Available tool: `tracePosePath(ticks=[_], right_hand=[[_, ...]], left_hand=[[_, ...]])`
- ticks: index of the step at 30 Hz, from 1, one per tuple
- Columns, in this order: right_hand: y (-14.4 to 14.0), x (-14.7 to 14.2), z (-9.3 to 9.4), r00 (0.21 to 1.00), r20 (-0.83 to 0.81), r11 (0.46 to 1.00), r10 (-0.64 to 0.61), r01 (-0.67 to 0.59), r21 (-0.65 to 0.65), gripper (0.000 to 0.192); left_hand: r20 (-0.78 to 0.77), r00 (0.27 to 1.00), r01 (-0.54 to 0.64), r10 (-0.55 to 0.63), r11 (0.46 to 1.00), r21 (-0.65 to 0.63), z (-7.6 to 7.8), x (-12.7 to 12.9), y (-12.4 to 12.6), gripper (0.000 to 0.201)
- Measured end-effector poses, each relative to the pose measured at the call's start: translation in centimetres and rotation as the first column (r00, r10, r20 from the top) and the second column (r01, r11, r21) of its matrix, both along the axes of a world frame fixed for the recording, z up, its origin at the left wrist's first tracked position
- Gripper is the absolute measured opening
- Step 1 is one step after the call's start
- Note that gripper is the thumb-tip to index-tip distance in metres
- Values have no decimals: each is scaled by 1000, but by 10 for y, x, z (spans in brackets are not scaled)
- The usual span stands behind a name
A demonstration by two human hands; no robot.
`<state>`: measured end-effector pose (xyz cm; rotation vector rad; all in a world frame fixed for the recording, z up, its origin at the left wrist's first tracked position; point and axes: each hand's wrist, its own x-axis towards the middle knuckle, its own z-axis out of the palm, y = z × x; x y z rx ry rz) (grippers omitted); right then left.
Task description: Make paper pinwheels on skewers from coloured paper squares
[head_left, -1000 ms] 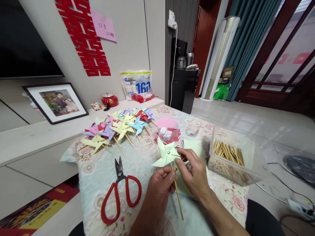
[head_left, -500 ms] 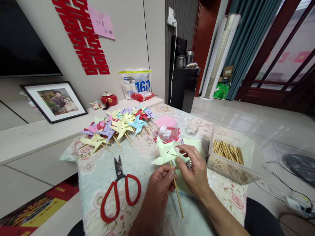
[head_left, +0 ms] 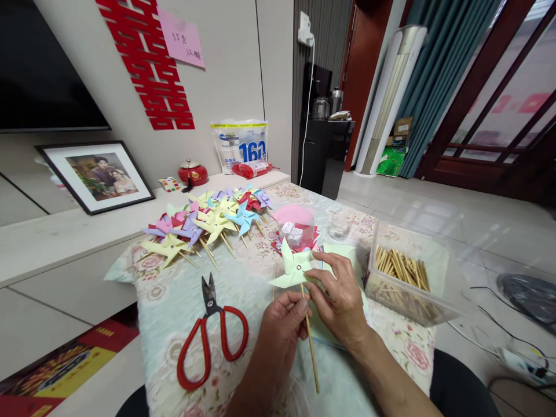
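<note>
A pale green paper pinwheel (head_left: 289, 277) on a thin wooden stick is held up over the table, its round metal fastener showing at the centre. My left hand (head_left: 284, 321) is closed around the stick just below the paper. At the pinwheel's right side, my right hand (head_left: 341, 298) has its bent thumb and fingertips on a vane; the exact contact is partly hidden. Under and behind the right hand lie pale green paper sheets (head_left: 343, 253). Red-handled scissors (head_left: 211, 307) rest to the left of my left hand, blades pointing away.
Finished pinwheels (head_left: 212, 223) in several colours lie in a pile at the back left. A clear plastic box (head_left: 443, 278) of wooden sticks stands at the right. A pink-topped container (head_left: 293, 215) and a small clear dish (head_left: 339, 229) sit behind my hands, near the low cabinet (head_left: 78, 234).
The pinwheel has turned and tilted slightly, and its stick leans less. My right thumb and fingers have closed in on the vane. My left hand keeps its hold on the stick.
</note>
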<state>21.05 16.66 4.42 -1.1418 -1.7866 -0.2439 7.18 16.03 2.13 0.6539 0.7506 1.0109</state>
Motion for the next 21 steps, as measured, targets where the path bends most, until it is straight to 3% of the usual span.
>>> tracePosePath(ticks=[21], right_hand=[[1, 0, -4, 998, -42, 998, 43, -45, -46, 21]], left_hand=[[-45, 999, -11, 12, 1000, 14, -4, 4, 2, 46]])
